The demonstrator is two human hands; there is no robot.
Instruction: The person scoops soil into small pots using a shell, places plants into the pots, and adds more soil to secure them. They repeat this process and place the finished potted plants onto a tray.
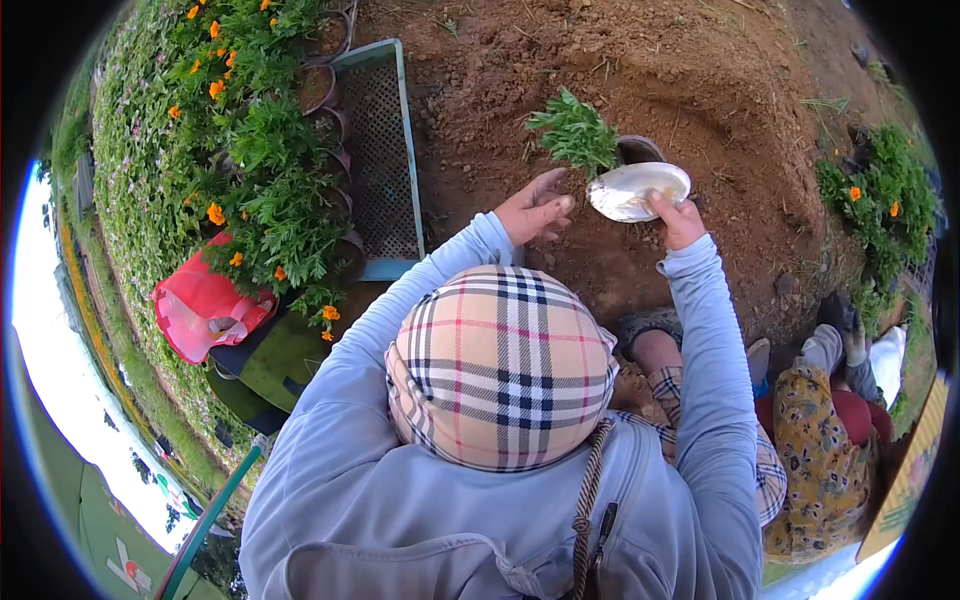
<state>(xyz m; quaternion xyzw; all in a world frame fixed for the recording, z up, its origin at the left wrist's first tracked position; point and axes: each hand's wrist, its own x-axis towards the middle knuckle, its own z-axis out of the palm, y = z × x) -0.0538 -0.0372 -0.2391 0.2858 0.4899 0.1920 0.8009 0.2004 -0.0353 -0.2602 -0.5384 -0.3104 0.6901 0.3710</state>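
White shallow bowl [635,188] tilted above bare soil; green seedling [575,132] upright just beside.

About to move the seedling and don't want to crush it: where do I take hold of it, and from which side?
Probably low on the seedling, at the stem base under its bushy leaves, which spread wide and look fragile. Come from the person's left, beside the open left hand; the right hand holds the white dish on the other side.

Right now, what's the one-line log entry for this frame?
left hand: open, beside seedling | right hand: grips pale bowl | marigold tray: on person's left
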